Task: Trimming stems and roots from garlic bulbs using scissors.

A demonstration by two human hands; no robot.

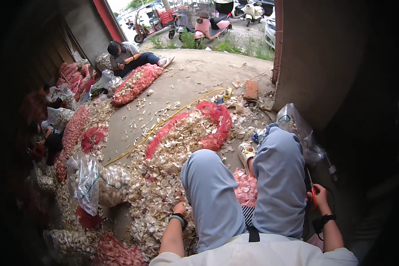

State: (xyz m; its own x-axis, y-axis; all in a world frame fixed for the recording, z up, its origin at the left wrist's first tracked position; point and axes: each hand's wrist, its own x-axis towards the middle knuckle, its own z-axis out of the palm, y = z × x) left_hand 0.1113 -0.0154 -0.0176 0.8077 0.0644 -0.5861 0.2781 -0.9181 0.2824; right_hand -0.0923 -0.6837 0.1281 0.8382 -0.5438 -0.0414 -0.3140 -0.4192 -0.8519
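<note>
Head view: the right hand (320,197) is closed around red-handled scissors (313,191), light and stiff, best held by the handles. The left hand (180,208) reaches into the garlic pile (173,150) beside the knee; I cannot tell its grip. Garlic feels light and papery. Beyond lie red mesh sacks (135,82) and a yellow hose (164,122).

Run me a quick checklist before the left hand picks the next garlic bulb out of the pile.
1. Left hand at the loose heap of pale garlic bulbs and husks: ok, it rests at the heap's edge.
2. Left fingers free: cannot tell, they are hidden in the heap.
3. Red-handled scissors ready: ok, held in the right hand beside the right knee.
4. Scissor blades closed: cannot tell, too small.
5. Red mesh sack of garlic between the knees within reach: ok.
6. Yellow hose away from the hands: ok, it lies across the concrete floor beyond the heap.
</note>
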